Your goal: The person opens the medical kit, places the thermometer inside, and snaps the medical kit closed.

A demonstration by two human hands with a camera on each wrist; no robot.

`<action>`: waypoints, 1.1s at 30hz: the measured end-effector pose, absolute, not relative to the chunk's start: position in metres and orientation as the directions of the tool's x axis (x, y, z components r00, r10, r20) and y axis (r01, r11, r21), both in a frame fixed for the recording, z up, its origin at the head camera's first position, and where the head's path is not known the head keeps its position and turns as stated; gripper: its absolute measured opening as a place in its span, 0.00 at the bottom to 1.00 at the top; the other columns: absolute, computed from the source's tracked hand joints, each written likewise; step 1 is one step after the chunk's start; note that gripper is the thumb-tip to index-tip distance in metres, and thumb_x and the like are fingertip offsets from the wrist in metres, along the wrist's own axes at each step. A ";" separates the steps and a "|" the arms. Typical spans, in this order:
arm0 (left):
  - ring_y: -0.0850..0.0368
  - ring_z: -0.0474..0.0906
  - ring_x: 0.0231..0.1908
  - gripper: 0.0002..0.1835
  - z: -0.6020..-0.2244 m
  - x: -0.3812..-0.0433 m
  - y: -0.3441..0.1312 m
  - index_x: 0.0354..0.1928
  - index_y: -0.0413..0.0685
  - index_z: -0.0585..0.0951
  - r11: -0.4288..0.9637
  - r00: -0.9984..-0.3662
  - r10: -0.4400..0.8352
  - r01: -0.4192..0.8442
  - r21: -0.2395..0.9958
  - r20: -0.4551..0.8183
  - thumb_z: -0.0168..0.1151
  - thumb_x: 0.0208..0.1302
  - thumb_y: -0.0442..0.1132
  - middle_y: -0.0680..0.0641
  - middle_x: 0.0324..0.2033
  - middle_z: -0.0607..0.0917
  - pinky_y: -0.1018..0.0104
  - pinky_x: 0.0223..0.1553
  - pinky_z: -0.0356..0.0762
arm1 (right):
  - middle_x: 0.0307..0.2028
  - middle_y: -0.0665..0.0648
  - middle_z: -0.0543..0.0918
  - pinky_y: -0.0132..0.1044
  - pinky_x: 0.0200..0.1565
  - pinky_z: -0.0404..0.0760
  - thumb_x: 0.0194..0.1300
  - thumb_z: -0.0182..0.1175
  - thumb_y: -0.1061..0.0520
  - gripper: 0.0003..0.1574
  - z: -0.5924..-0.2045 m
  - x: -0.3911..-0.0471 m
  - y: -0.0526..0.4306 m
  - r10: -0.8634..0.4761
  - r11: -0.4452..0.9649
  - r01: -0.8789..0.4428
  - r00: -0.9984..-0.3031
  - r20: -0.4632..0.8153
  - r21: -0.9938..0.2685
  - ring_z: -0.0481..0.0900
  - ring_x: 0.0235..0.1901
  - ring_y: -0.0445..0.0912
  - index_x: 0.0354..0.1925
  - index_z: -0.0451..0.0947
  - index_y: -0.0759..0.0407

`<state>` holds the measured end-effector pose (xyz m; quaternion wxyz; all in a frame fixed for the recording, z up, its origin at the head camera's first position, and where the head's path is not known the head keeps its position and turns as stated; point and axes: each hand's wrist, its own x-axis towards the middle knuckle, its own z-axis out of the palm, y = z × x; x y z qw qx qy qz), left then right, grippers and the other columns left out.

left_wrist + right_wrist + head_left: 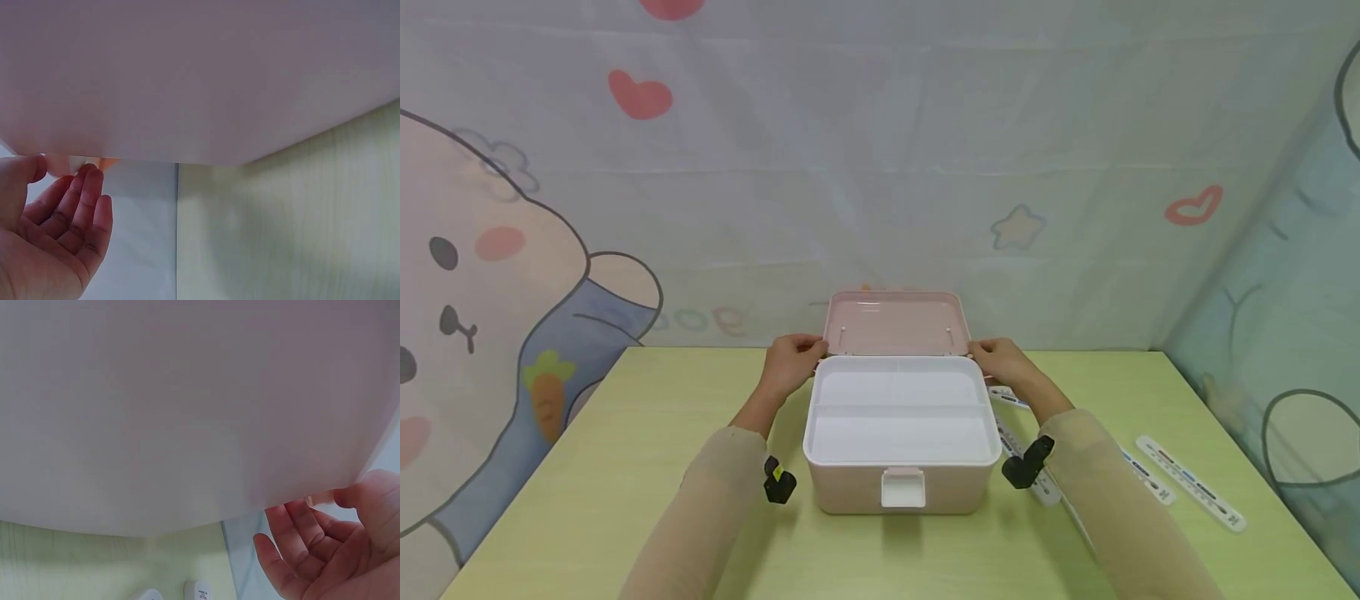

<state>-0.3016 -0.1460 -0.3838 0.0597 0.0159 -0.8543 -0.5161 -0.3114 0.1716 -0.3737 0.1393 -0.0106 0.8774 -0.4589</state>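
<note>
A pale pink storage box (895, 492) stands on the table with its pink lid (897, 323) raised and leaning back behind it. Inside the rim sits a white divided tray (902, 433); no items show in its compartments. The front latch (903, 488) hangs at the middle. My left hand (792, 364) pinches the lid's left edge low down near the hinge, and my right hand (1002, 363) does likewise on the right. Both wrist views are mostly filled by the box wall (187, 81), with the left palm (56, 250) and right palm (325, 556) turned upward and the fingertips partly hidden.
Several flat white strips with printed scales lie right of the box, one strip (1191, 483) farthest right, others partly under my right forearm. The yellow-green table (700, 392) ends at a cartoon-printed curtain (880, 167) behind, which continues along the right side.
</note>
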 end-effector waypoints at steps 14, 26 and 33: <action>0.60 0.80 0.29 0.19 -0.384 -0.303 -0.147 0.51 0.38 0.79 0.469 -0.995 -0.070 0.032 0.883 0.073 0.53 0.66 0.44 0.39 0.40 0.84 0.69 0.33 0.83 | 0.58 0.67 0.70 0.46 0.53 0.78 0.72 0.39 0.45 0.34 -0.376 -0.313 0.171 -0.148 0.549 0.116 -0.961 -0.233 -0.828 0.73 0.55 0.56 0.65 0.60 0.67; 0.55 0.81 0.34 0.21 -0.387 -0.300 -0.149 0.53 0.38 0.76 0.499 -0.998 -0.039 0.029 0.866 0.056 0.49 0.68 0.46 0.39 0.42 0.82 0.66 0.36 0.84 | 0.61 0.67 0.68 0.47 0.53 0.78 0.73 0.35 0.42 0.36 -0.381 -0.308 0.174 -0.166 0.558 0.064 -0.968 -0.187 -0.827 0.72 0.56 0.58 0.66 0.57 0.66; 0.53 0.82 0.35 0.19 -0.383 -0.296 -0.154 0.51 0.42 0.78 0.545 -0.993 -0.054 0.056 0.837 0.101 0.51 0.67 0.47 0.42 0.43 0.83 0.67 0.34 0.82 | 0.58 0.66 0.72 0.47 0.51 0.79 0.73 0.38 0.44 0.33 -0.377 -0.301 0.179 -0.188 0.624 -0.082 -0.981 -0.047 -0.777 0.75 0.52 0.57 0.65 0.61 0.63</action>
